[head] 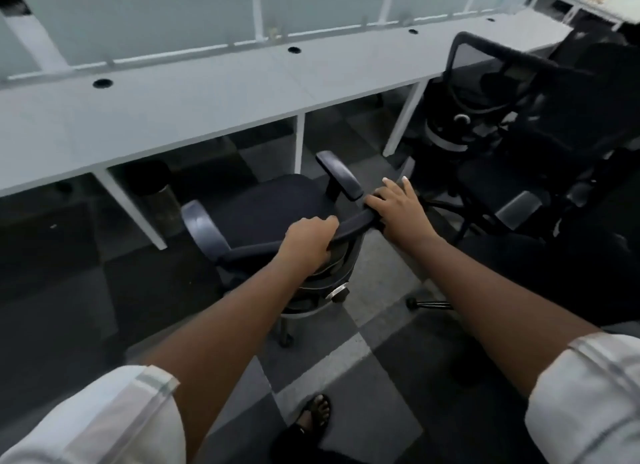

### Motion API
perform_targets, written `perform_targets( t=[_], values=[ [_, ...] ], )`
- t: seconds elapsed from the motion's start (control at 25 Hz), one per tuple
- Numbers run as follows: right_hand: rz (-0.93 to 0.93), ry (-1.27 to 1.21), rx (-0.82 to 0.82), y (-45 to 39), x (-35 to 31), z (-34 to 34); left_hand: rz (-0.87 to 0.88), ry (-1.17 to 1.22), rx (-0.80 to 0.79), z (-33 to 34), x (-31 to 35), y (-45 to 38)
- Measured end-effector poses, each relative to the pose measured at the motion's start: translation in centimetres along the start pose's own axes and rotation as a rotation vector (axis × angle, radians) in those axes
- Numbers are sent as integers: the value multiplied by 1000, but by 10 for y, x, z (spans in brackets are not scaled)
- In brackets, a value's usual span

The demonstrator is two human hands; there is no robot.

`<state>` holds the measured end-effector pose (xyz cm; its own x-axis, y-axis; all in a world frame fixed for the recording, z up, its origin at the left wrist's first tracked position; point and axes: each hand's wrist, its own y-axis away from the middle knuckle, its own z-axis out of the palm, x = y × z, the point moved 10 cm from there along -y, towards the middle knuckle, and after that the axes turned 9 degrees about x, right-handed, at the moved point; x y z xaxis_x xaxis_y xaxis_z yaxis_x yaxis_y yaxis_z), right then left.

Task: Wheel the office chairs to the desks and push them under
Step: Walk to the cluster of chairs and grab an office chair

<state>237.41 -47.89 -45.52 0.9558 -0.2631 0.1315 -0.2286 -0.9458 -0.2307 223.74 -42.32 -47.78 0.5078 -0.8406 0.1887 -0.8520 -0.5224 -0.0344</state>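
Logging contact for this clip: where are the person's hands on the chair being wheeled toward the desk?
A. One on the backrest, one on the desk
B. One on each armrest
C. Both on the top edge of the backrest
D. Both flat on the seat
C: the left hand grips the backrest's top edge of the chair, and the right hand lies on its right end.

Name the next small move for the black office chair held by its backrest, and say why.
Probably roll the black office chair forward: both hands, left and right, hold its backrest top, and its seat sits short of the long white desk, facing an open bay.
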Motion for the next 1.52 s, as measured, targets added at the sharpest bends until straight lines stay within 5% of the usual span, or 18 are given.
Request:
perform_targets(
  t=[0.44,0.92,1.2,1.52],
  values=[
    [-244,-168,-220,56,-99,-20,-51,-181,-124,-8,-61,116],
    [-471,-165,-171,79,-177,-29,-172,-315,-104,-29,-89,190],
    [-674,-174,-158,81,-264,-43,-386,-305,-131,-31,-128,283],
    [-944,-201,-141,90,-453,-67,-778,-194,-84,-56,-211,459]
  ],
)
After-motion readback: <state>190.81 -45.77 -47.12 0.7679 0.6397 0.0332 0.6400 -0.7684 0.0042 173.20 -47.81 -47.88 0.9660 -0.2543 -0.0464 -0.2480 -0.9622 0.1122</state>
